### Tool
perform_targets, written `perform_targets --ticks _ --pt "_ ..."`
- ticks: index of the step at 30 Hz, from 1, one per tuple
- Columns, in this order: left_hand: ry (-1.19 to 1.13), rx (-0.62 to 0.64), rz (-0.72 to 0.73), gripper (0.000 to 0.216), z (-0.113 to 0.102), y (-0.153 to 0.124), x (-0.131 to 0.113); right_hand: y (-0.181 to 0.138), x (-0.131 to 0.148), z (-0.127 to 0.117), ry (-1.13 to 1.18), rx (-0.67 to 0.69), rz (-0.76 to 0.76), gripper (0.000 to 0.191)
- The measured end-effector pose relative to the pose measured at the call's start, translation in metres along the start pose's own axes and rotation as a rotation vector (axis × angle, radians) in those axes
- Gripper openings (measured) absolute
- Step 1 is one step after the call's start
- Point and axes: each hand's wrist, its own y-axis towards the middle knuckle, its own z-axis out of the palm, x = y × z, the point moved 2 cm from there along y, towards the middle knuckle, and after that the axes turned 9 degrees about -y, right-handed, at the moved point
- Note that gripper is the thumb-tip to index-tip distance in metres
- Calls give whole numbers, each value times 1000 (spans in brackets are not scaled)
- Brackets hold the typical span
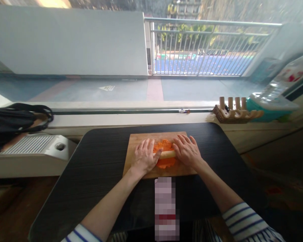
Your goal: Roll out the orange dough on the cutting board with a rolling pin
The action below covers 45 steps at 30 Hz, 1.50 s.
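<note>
A flattened orange, dough-like sheet point(166, 163) with ragged edges lies on a wooden board point(133, 138). Across its middle rests a pale rolling pin point(167, 154). My left hand point(144, 156) covers the pin's left end, its thumb lying along the pin and its fingers reaching forward over the board. At the opposite end, my right hand point(188, 150) is pressed over the pin with its fingers bent. Both ends of the pin are hidden beneath my hands.
The board sits on a black table point(103, 161). A phone-like, pixelated object point(164, 201) is near me. On the sill are a wooden rack point(229, 114) and a teal-and-clear box point(270, 109) with a plastic bottle point(285, 79). A black bag point(12, 119) lies left, above a radiator point(58, 147).
</note>
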Motion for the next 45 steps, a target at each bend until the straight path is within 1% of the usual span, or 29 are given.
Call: perform_targets --ticks 3,6,9,12,15,19,22,24,27,30,32,34,37,39,42,45 --pt "-6 32 36 66 -2 -18 -5 -23 4 -7 -2 0 -13 37" --pt "-7 46 76 67 -5 -39 -10 -51 8 -14 1 -11 -58 42" --pt "14 27 94 72 -6 -46 -11 -59 8 -15 -5 -9 -63 45" --pt "31 1 66 72 -2 -36 -8 -43 7 -10 -20 18 -34 45" --pt "34 0 -5 73 0 -13 -4 -14 3 -2 -30 59 11 45" --pt "22 76 -125 75 0 18 2 22 -1 5 -20 103 58 44" --pt "8 116 -149 75 0 27 5 30 -2 6 -11 126 69 43" --pt "14 86 -113 73 0 21 4 21 0 4 -16 108 65 42" --pt "22 18 -26 71 -1 -1 -2 -9 6 -4 -19 59 43 42" --pt "4 9 22 67 -2 -23 -8 -37 11 -11 -14 11 -1 42" --pt "-8 8 29 65 -2 -28 -9 -43 12 -13 -10 -6 -18 41" --pt "-9 -3 3 65 -2 -24 -9 -37 11 -10 -9 -10 -4 41" --pt "-4 -12 -62 68 -1 -3 -5 -11 7 -3 -4 3 41 40" --pt "-15 8 -105 71 -1 14 -1 10 3 3 -2 24 60 40" --pt "-55 73 -172 74 0 38 6 35 -1 9 3 58 84 40" --pt "-85 106 -187 73 0 48 10 41 -2 9 12 67 101 39"
